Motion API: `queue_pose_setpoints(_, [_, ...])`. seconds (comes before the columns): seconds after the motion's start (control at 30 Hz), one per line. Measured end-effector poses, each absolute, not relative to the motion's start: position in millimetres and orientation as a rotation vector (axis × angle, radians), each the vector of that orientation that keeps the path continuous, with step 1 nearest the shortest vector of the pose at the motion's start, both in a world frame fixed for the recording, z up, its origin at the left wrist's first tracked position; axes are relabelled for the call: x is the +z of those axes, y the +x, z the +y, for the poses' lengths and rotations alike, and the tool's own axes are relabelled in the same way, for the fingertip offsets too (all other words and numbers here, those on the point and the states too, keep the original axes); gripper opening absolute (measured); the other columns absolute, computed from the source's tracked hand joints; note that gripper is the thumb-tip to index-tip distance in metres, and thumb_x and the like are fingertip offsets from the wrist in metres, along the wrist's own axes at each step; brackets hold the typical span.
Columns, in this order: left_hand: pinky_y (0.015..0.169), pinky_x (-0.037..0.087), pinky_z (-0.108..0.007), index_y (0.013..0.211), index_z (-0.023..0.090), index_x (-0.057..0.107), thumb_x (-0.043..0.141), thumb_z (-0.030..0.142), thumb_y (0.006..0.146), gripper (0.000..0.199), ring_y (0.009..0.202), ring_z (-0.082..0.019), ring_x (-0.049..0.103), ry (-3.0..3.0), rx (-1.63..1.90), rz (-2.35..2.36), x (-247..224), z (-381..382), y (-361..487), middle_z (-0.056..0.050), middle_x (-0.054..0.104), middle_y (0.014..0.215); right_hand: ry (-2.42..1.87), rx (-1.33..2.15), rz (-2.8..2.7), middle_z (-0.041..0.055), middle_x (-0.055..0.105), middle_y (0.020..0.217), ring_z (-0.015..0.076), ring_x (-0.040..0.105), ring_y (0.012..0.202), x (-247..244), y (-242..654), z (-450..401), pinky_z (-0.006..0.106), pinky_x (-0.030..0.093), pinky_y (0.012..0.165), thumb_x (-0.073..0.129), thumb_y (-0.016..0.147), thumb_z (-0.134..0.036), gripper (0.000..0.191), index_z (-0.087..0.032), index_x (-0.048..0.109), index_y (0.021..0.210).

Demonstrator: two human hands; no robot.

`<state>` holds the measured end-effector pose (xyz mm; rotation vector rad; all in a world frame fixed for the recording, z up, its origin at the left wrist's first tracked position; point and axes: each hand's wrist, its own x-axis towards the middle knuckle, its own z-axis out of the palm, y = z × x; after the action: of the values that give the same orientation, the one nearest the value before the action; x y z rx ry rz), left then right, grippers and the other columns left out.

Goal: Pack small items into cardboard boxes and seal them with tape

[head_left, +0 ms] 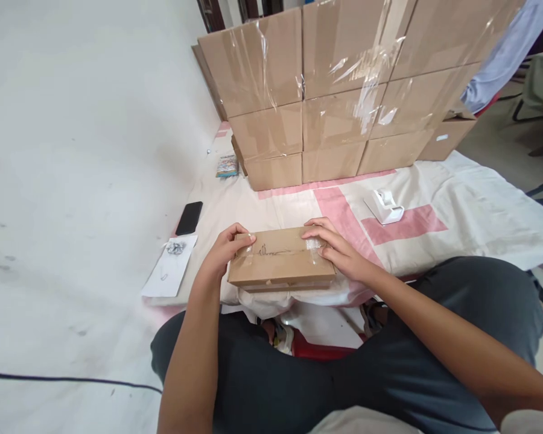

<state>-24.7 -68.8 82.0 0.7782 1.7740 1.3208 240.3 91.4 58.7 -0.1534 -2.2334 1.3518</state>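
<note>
A small flat cardboard box [280,265] lies at the table's near edge, with dark scribbled marks on its top and clear tape near both ends. My left hand [228,247] grips its left end, the thumb pressed on the top by the tape and the fingers along the far left corner. On the right end, my right hand [337,248] holds the box, its fingers bent over the top and touching the strip of clear tape [314,243]. The undersides of the box and some fingertips are hidden.
A wall of taped cardboard boxes [335,114] stands at the back of the cloth-covered table [289,211]. To the right is a white tape dispenser [386,207]. A black phone [189,218] and a white paper [169,274] lie left, by a colourful packet [227,166] further back.
</note>
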Motion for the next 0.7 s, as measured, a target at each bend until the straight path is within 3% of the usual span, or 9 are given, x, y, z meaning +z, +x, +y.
queue_pose_setpoints(0.17, [0.053, 0.032, -0.022, 0.063, 0.020, 0.045, 0.081, 0.049, 0.063, 0.047, 0.056, -0.010, 0.043, 0.823, 1.375, 1.783, 78.2, -59.1, -26.3, 0.005, 0.047, 0.061, -0.171, 1.340, -2.250, 0.0103, 0.043, 0.141, 0.0292, 0.037, 0.143, 58.2, 240.6, 92.4, 0.053, 0.027, 0.122, 0.048, 0.098, -0.032, 0.029, -0.027, 0.061, 0.123])
queue_pose_setpoints(0.23, [0.052, 0.028, -0.021, 0.059, 0.020, 0.039, 0.078, 0.050, 0.067, 0.049, 0.055, -0.009, 0.036, 0.840, 1.412, 1.813, 77.7, -57.1, -24.0, 0.006, 0.039, 0.058, -0.149, 1.331, -2.294, 0.0117, 0.038, 0.148, 0.0310, 0.029, 0.150, 60.0, 242.9, 94.3, 0.055, 0.022, 0.124, 0.050, 0.099, -0.043, 0.036, -0.027, 0.058, 0.131])
queue_pose_setpoints(0.3, [0.052, 0.026, -0.022, 0.058, 0.020, 0.038, 0.077, 0.050, 0.068, 0.050, 0.055, -0.009, 0.034, 0.845, 1.438, 1.840, 77.8, -57.1, -21.7, 0.006, 0.036, 0.057, -0.114, 1.301, -2.357, 0.0140, 0.026, 0.160, 0.0338, 0.015, 0.156, 60.4, 247.6, 96.5, 0.058, 0.016, 0.125, 0.058, 0.094, -0.059, 0.064, -0.027, 0.044, 0.148])
queue_pose_setpoints(0.37, [0.052, 0.027, -0.022, 0.059, 0.020, 0.042, 0.077, 0.052, 0.068, 0.048, 0.056, -0.010, 0.035, 0.838, 1.440, 1.845, 78.1, -58.4, -20.5, 0.006, 0.038, 0.058, -0.103, 1.281, -2.397, 0.0169, 0.012, 0.168, 0.0369, 0.007, 0.158, 56.3, 254.7, 97.1, 0.059, 0.013, 0.126, 0.070, 0.080, -0.072, 0.105, -0.027, 0.019, 0.161])
queue_pose_setpoints(0.4, [0.052, 0.028, -0.022, 0.059, 0.020, 0.043, 0.076, 0.053, 0.068, 0.047, 0.055, -0.010, 0.036, 0.829, 1.436, 1.843, 78.3, -59.1, -20.3, 0.006, 0.040, 0.058, -0.113, 1.293, -2.399, 0.0183, 0.008, 0.169, 0.0382, 0.009, 0.158, 52.0, 258.9, 96.4, 0.060, 0.016, 0.125, 0.074, 0.073, -0.075, 0.121, -0.027, 0.008, 0.164])
queue_pose_setpoints(0.47, [0.051, 0.029, -0.023, 0.060, 0.020, 0.046, 0.074, 0.054, 0.070, 0.044, 0.054, -0.011, 0.038, 0.812, 1.428, 1.836, 78.6, -59.3, -20.5, 0.005, 0.042, 0.057, -0.170, 1.312, -2.386, 0.0200, 0.009, 0.168, 0.0390, 0.019, 0.156, 39.5, 267.5, 92.0, 0.058, 0.026, 0.123, 0.081, 0.068, -0.072, 0.133, -0.029, -0.001, 0.164])
queue_pose_setpoints(0.57, [0.055, 0.034, -0.024, 0.065, 0.020, 0.053, 0.068, 0.054, 0.075, 0.039, 0.058, -0.013, 0.044, 0.805, 1.444, 1.848, 78.1, -55.1, -21.1, 0.004, 0.050, 0.061, -0.310, 1.158, -2.370, 0.0184, 0.023, 0.161, 0.0387, 0.029, 0.152, 18.5, 279.8, 80.5, 0.057, 0.037, 0.118, 0.086, 0.071, -0.054, 0.120, -0.034, 0.010, 0.161])
queue_pose_setpoints(0.7, [0.070, 0.044, -0.028, 0.070, 0.020, 0.057, 0.058, 0.057, 0.082, 0.039, 0.072, -0.017, 0.054, 0.830, 1.490, 1.903, 67.8, -41.4, -18.3, 0.001, 0.058, 0.071, -0.346, 0.937, -2.231, 0.0130, 0.033, 0.151, 0.0413, 0.040, 0.144, 8.9, 308.8, 69.6, 0.057, 0.045, 0.113, 0.089, 0.061, -0.043, 0.113, -0.039, 0.027, 0.155])
